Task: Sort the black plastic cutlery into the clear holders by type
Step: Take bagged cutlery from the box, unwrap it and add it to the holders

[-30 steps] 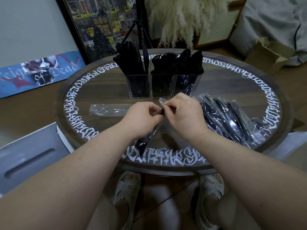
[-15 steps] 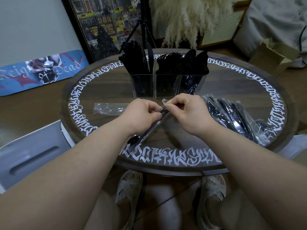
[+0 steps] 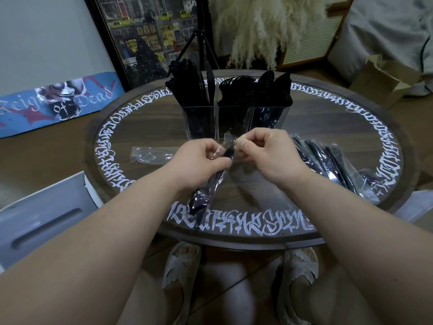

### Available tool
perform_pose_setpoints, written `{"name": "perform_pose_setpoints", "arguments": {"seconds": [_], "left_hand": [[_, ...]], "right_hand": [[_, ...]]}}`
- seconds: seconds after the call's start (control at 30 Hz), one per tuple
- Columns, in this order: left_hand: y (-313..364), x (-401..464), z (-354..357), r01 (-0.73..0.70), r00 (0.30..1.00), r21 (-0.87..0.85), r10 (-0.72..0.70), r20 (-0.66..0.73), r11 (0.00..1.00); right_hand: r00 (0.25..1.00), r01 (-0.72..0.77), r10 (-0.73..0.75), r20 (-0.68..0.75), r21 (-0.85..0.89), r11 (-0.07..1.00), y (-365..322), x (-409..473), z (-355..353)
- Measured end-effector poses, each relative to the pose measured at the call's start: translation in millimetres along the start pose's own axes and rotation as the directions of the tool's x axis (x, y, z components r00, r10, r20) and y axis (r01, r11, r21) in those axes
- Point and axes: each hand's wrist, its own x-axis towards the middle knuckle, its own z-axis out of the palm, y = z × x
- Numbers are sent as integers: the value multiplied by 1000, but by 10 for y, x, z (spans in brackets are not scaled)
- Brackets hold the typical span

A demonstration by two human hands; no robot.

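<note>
Round lettered wooden bench (image 3: 328, 127): left hand (image 3: 199, 160) and right hand (image 3: 269, 153) each pinching clear-wrapped black plastic cutlery piece (image 3: 210, 184); grip clenched on wrapper.

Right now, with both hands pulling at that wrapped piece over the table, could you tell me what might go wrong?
1. The left hand and right hand pinch only the top of the wrapper; if it tears suddenly, the black utensil could slip out toward the floor.
2. The holders stand just beyond the hands and look full; a jerk forward could knock them.
3. The empty wrapper may get mixed with the wrapped pile.
</note>
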Motion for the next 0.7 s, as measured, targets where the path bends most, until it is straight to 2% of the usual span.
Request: {"name": "perform_pose_setpoints", "arguments": {"seconds": [0.1,0.23,0.4,0.47,0.53,0.63,0.7], "left_hand": [[-3,17,-1,0,1000,33,0,-11,999],[-20,30,-34,-13,1000,104,15,-16,994],[-52,20,-40,7,999,170,-15,45,985],[-44,6,-63,22,996,142,-34,81,990],[-27,-14,-82,39,991,115,-53,125,993],[-18,-27,-99,53,991,66,-61,121,996],[-43,7,-113,62,998,77,-64,27,995]], "right_hand": [[999,-25,25,25,-16,1000,-3,9,-27],[981,-193,187,49,208,959,-20,44,-87],[985,-168,171,2,198,966,-39,59,-127],[990,-139,141,-7,138,981,-34,70,-160],[992,-112,111,-51,-1,994,3,92,-192],[970,-59,-10,-242,-278,959,23,122,-252],[912,48,-180,-368,-340,939,-29,102,-274]]}}
